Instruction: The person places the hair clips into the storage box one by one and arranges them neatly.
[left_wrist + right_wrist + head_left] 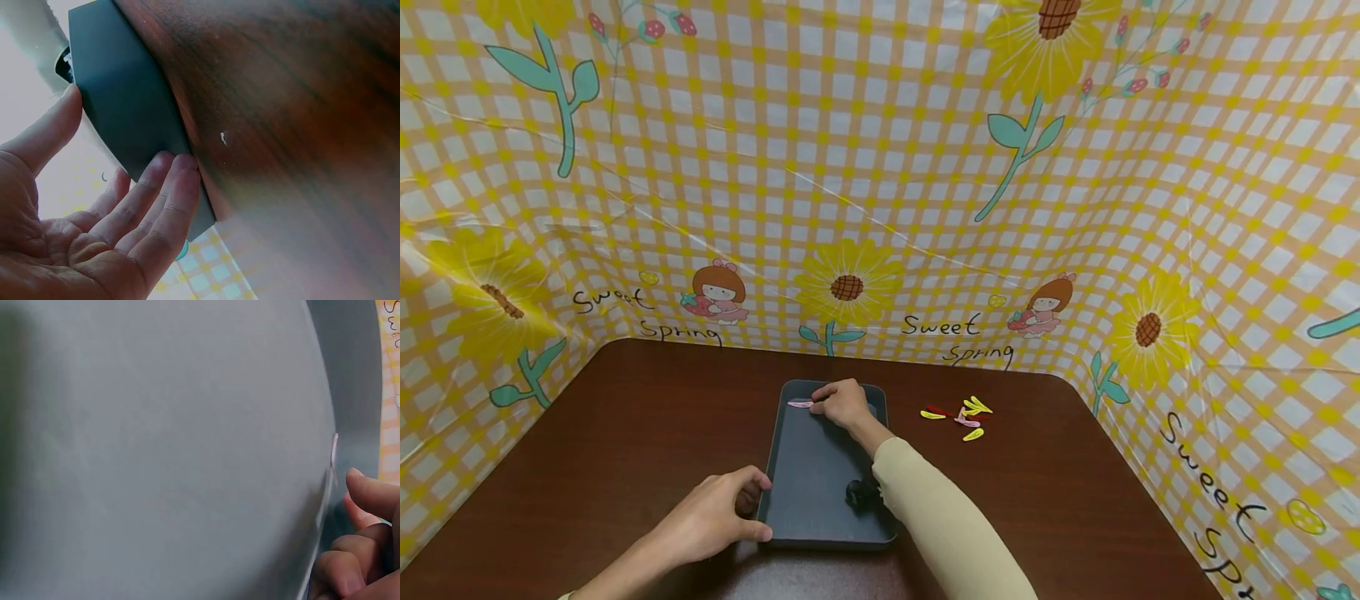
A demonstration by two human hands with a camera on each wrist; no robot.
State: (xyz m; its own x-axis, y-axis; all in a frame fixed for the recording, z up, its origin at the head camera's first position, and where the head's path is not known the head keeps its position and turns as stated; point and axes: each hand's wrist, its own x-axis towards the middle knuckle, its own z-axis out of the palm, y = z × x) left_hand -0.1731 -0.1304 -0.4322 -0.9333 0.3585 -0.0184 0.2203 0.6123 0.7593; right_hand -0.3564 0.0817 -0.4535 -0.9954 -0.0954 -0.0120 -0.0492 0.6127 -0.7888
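A dark grey rectangular tray (pixel 816 475) lies on the table. My left hand (pixel 715 512) holds it by the near left side. The left wrist view shows the thumb (pixel 72 100) at the rim and the fingers (pixel 175 187) against the outer wall. At the tray's far end lies a pink hair clip (pixel 800 404), near the left wall. My right hand (pixel 844 406) reaches over the tray, fingertips right at the clip's right end. In the right wrist view a small gap shows between the clip (pixel 334 453) and the fingertips (pixel 354 477).
Several yellow, red and pink hair clips (pixel 973 407) lie loosely piled on the brown table (pixel 1030 483), right of the tray. A checked cloth (pixel 880 192) with sunflowers hangs around the table's back and sides. The black wrist camera (pixel 861 494) hangs over the tray under the right sleeve.
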